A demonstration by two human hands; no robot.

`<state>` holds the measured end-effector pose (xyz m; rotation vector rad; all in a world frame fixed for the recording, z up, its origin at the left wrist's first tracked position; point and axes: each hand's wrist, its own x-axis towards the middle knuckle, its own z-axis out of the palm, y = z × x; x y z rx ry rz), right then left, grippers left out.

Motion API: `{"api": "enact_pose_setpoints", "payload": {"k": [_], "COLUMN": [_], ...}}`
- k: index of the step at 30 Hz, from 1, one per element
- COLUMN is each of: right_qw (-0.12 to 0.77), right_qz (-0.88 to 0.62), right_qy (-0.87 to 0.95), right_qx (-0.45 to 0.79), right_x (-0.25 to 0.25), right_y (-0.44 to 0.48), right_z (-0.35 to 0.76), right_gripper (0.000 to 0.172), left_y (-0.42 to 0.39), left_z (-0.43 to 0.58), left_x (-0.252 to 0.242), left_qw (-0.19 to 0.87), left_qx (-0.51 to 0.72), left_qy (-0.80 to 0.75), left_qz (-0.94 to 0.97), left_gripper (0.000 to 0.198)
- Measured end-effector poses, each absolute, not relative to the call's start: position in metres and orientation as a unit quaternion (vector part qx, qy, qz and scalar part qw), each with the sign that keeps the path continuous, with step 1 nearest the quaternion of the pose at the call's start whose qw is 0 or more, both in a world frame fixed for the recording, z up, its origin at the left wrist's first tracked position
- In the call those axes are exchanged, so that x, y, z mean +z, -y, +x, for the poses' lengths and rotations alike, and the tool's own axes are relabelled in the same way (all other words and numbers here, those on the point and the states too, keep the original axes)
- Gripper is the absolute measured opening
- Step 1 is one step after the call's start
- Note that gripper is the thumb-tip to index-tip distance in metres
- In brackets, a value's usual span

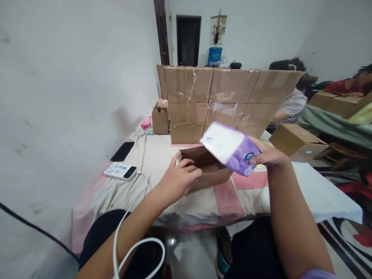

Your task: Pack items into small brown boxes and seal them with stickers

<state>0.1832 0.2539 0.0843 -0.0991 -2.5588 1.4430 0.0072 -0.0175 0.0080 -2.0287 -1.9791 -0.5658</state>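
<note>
A small open cardboard box [209, 180] stands on the cloth-covered table in front of me. My left hand [181, 174] grips its left side, with the fingers bent over the rim. Above the box's right part, my right hand [269, 153] holds a tilted purple and white packet [241, 155], which looks like a pack of tissues. The packet's white end points up and to the left, and it covers part of the box's opening. What I see of the box's inside is bare brown cardboard.
A wall of taped cardboard boxes [188, 87] rises behind the small box. A carton [160, 118] and a pink packet [147, 123] sit left of it. A black phone [123, 151] and a white device [120, 171] with a cable lie at left. Other people sit at right near another carton [299, 141].
</note>
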Motion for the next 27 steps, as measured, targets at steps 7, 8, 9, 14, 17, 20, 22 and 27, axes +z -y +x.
{"api": "enact_pose_setpoints", "payload": {"k": [7,8,9,14,17,20,22,27], "right_qw": [0.01,0.014,0.017,0.005,-0.015,-0.058,-0.087,-0.108], "right_qz": [-0.095,-0.108,-0.113,-0.084,-0.125,-0.152,-0.165,-0.206], "right_qy": [0.963,0.967,0.971,0.987,0.991,0.987,0.982,0.97], "right_qx": [0.252,0.23,0.212,0.135,0.054,-0.008,-0.032,-0.071], "right_x": [0.104,0.103,0.1,0.082,0.074,0.072,0.071,0.066], "right_y": [-0.233,-0.231,-0.228,-0.203,-0.181,-0.165,-0.158,-0.146], "right_z": [0.174,0.172,0.17,0.157,0.148,0.14,0.136,0.129], "right_gripper": [0.085,0.085,0.085,0.082,0.065,0.05,0.048,0.05], "left_y": [0.026,0.028,0.029,0.028,0.027,0.027,0.028,0.03], "left_z": [0.012,0.013,0.013,0.011,0.008,0.007,0.006,0.004], "left_x": [0.017,0.019,0.021,0.024,0.023,0.023,0.022,0.022], "left_qw": [0.092,0.082,0.073,0.064,0.069,0.071,0.068,0.061], "left_qx": [-0.167,-0.166,-0.165,-0.168,-0.167,-0.184,-0.197,-0.204], "left_qy": [0.608,0.601,0.596,0.588,0.585,0.581,0.577,0.576], "left_qz": [-0.771,-0.777,-0.783,-0.788,-0.791,-0.789,-0.789,-0.79], "left_gripper": [0.026,0.026,0.026,0.024,0.02,0.02,0.019,0.019]}}
